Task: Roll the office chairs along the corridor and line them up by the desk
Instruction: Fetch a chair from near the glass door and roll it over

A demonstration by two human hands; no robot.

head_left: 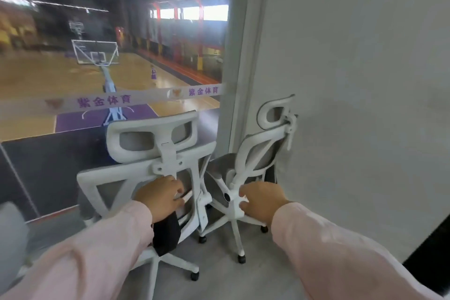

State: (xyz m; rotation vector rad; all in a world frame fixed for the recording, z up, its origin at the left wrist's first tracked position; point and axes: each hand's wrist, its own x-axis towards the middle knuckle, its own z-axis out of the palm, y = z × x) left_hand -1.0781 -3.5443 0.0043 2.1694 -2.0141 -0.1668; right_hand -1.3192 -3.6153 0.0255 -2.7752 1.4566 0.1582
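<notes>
Gripping chairs (pixel 168 153) (pixel 261 153), both hands (pixel 160 196) (pixel 261 198) curled, outstretched

The left sleeve (pixel 97 251) and right sleeve (pixel 353 251) are long, pale pink, softly creased, perhaps shirt fabric. The left hand (pixel 160 195) and right hand (pixel 263 198) are bare.

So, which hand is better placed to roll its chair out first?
Probably the left. The left hand grips the left chair at the middle of its back, straight from behind. The right hand holds the right chair, which stands turned, in the corner by the wall.
</notes>
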